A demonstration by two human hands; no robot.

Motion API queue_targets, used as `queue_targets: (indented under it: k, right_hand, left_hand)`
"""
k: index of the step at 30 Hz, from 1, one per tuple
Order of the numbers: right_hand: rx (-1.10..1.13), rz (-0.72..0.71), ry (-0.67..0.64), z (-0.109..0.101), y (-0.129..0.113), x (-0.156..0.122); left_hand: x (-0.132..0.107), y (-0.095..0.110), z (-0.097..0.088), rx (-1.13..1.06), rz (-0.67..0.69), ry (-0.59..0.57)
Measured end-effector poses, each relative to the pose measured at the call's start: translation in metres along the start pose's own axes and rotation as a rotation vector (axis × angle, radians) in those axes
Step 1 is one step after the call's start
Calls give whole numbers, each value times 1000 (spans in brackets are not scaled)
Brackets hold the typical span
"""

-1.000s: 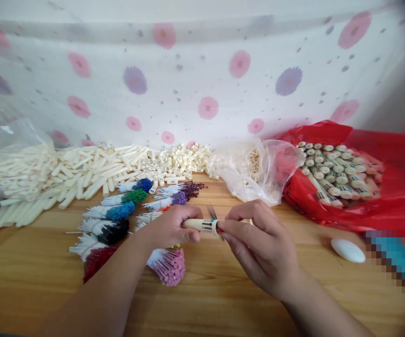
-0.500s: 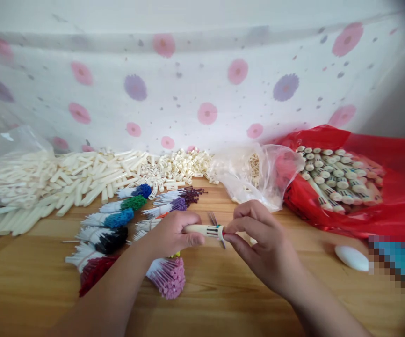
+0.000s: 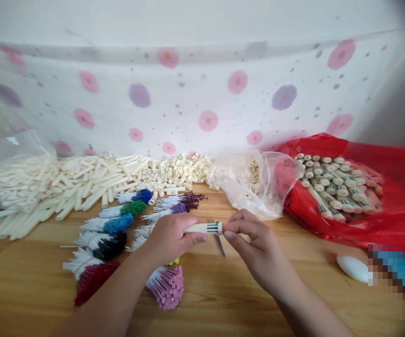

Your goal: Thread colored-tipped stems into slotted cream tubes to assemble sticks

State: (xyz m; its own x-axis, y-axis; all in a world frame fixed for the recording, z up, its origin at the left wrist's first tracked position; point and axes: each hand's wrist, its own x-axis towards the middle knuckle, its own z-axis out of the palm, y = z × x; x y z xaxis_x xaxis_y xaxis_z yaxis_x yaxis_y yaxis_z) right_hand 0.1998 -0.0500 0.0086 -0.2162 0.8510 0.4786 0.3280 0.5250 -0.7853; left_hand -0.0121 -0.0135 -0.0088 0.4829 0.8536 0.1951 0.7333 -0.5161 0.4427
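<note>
My left hand (image 3: 172, 236) is closed around the cream barrel of a multicolour pen (image 3: 204, 228), held level above the table. Dark slots and a bit of teal show near the pen's right end. At that end the thumb and fingers of my right hand (image 3: 253, 243) are pinched together on the pen's tip; whether a separate small piece sits between them is hidden. Just behind and below the pen lie a few thin pen refills (image 3: 220, 246), partly covered. Bundles of coloured-tip refills, such as pink (image 3: 169, 285) and black (image 3: 109, 245), lie near my left arm.
Loose cream barrels (image 3: 93, 180) and slotted sleeves (image 3: 181, 171) are heaped along the back. A clear bag (image 3: 228, 178) holds small parts. The red bag (image 3: 329, 234) at right contains several pens. A white oval object (image 3: 352, 268) lies at the right.
The red bit seen at the pen's right end no longer shows, and my right fingertips now press against that end. The camera view has shifted slightly. My left hand keeps its hold.
</note>
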Motion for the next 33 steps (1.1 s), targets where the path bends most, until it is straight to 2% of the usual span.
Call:
queue_targets:
  k: [3, 6, 8, 11, 13, 15, 19, 21, 23, 25, 27, 29, 30, 31, 33]
  right_hand:
    - [83, -2, -32, -1, -2, 1]
    - [112, -22, -39, -3, -2, 0]
    - [77, -104, 68, -7, 1, 0]
    - [-47, -251, 300, -12, 9, 0]
    - [-98, -269, 349, -13, 19, 2]
    - [-117, -253, 284, -9, 32, 6]
    - [-225, -217, 35, 13, 55, 16]
    - [-312, -225, -21, 22, 57, 23]
    - [-369, -264, -28, 23, 52, 32]
    - [-387, -303, 17, 11, 42, 45]
    - [-412, -306, 133, -14, 34, 61]
    - [-474, -233, 363, -47, 33, 77]
    - [-495, -190, 435, -63, 35, 82]
    - [-530, -116, 463, -77, 38, 85]
    - [-593, 68, 380, -100, 45, 83]
  left_hand:
    - [0, -1, 0, -6, 4, 5]
    - [2, -3, 2, -104, 8, -1]
    - [4, -4, 6, -226, 2, -10]
    - [4, -2, 10, -368, -10, 3]
    - [3, 1, 11, -405, 6, 29]
    - [2, 4, 12, -423, 51, 49]
    - [-1, 5, 12, -446, 105, 74]
    - [-2, 3, 11, -482, 122, 107]
    - [-1, 2, 9, -540, 153, 154]
    - [0, 1, 8, -595, 176, 196]
    - [2, 1, 7, -642, 149, 211]
    - [3, 1, 6, -680, 71, 211]
    - [3, 1, 6, -698, 35, 206]
    - [3, 1, 6, -710, 15, 196]
    - [3, 1, 5, -707, 19, 175]
